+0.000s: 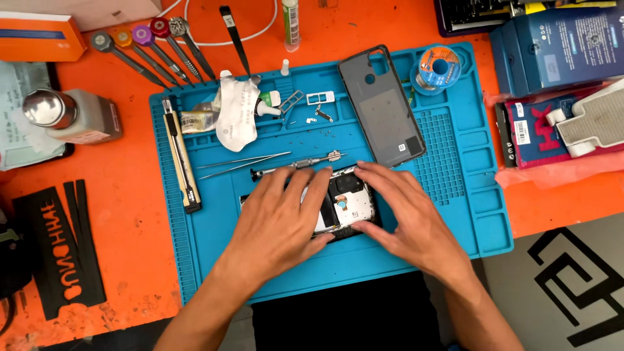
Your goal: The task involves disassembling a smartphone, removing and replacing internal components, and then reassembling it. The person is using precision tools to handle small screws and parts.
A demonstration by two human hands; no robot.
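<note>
An opened smartphone (346, 203) with its back removed lies on the blue repair mat (448, 195), its inner boards showing. My left hand (286, 218) lies flat over the phone's left part, fingers pressing on it. My right hand (406, 211) holds the phone's right edge, thumb at its lower side and fingers at the top corner. The grey back cover (382, 107) lies face down on the mat just above my right hand.
A small screwdriver (296, 166) and metal tweezers (244, 162) lie above my left hand. On the mat are also a utility knife (182, 156), a white pouch (237, 110), small parts and a solder spool (439, 68). Several screwdrivers (153, 52), a metal-capped bottle (68, 114) and boxes (559, 49) surround it.
</note>
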